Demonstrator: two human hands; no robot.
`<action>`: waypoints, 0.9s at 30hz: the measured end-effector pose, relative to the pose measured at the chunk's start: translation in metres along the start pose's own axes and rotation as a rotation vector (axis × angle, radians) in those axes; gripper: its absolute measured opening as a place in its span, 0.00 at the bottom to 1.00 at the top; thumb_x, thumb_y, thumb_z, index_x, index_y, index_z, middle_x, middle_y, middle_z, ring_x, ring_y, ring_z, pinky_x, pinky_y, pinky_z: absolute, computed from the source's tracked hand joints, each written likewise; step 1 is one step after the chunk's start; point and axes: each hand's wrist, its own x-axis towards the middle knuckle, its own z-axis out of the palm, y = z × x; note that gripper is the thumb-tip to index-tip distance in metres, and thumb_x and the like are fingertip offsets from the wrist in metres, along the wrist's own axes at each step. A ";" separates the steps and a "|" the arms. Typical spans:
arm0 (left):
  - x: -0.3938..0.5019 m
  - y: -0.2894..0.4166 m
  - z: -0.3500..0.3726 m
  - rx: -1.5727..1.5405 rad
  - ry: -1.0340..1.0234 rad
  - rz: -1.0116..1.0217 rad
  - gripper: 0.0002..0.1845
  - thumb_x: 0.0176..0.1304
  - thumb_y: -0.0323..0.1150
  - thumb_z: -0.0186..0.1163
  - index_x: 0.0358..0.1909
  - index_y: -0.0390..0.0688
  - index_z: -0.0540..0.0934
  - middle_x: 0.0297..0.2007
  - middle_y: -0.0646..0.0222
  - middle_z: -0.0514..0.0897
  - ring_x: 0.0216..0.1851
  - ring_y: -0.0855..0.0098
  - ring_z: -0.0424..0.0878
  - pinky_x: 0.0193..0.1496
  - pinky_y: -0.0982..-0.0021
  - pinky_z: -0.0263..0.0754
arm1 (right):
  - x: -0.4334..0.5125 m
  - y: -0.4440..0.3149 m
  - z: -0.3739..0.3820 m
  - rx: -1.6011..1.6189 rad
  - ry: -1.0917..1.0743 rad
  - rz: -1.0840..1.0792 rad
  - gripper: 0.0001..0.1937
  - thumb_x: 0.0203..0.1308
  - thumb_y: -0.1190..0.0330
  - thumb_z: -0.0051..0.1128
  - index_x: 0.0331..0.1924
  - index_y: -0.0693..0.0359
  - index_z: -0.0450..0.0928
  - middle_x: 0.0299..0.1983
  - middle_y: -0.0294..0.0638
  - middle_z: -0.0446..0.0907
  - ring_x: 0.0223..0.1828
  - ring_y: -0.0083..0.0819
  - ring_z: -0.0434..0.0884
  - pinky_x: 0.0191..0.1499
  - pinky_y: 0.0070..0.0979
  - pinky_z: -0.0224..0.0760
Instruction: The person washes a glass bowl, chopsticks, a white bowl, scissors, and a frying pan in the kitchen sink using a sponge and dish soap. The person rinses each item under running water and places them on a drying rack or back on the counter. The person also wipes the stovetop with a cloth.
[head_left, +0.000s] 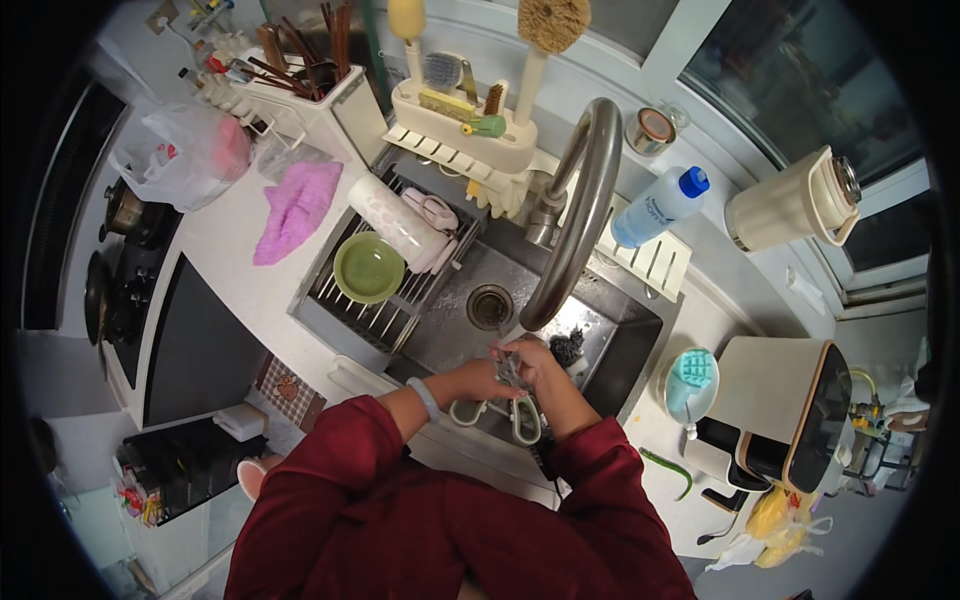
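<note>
Under the running faucet (577, 225), both hands hold a pair of kitchen scissors (527, 421) with pale-rimmed loop handles pointing toward my body. My left hand (480, 379), below a pale bangle, grips the scissors near the pivot. Close beside it, my right hand (534, 361) has its fingers at the blades, where the water stream falls. The fingers partly hide the blades. Beneath them lies the stainless steel sink (442, 330) with its round drain (490, 307). A dark steel-wool scrubber (567, 346) rests in the basin to the right of my hands.
A drying rack (397, 319) over the sink's left side carries a green bowl (368, 267) and a white patterned flask (397, 221). A blue bottle (658, 208) stands behind the sink. At right are a small bowl (701, 409), a green chili pepper (670, 471) and an air fryer (772, 405).
</note>
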 end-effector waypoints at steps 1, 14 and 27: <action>-0.001 0.002 -0.002 0.021 -0.018 -0.018 0.41 0.44 0.69 0.61 0.26 0.30 0.81 0.22 0.56 0.80 0.28 0.63 0.79 0.36 0.65 0.72 | 0.002 0.001 0.001 -0.010 0.025 0.010 0.11 0.56 0.74 0.59 0.41 0.71 0.74 0.35 0.48 0.79 0.35 0.35 0.81 0.34 0.31 0.76; -0.037 0.007 -0.035 -0.109 -0.036 -0.162 0.46 0.44 0.71 0.59 0.25 0.26 0.77 0.22 0.58 0.75 0.17 0.68 0.70 0.20 0.66 0.64 | -0.039 -0.083 0.017 -0.812 0.420 -1.114 0.06 0.56 0.73 0.55 0.28 0.68 0.78 0.24 0.42 0.81 0.25 0.25 0.79 0.30 0.25 0.70; -0.079 0.009 -0.047 -0.296 0.065 -0.060 0.35 0.50 0.65 0.59 0.14 0.37 0.72 0.10 0.68 0.64 0.11 0.73 0.62 0.15 0.68 0.55 | -0.029 -0.179 0.027 -0.873 0.345 -1.055 0.09 0.57 0.66 0.61 0.29 0.64 0.77 0.22 0.36 0.79 0.23 0.23 0.76 0.28 0.22 0.71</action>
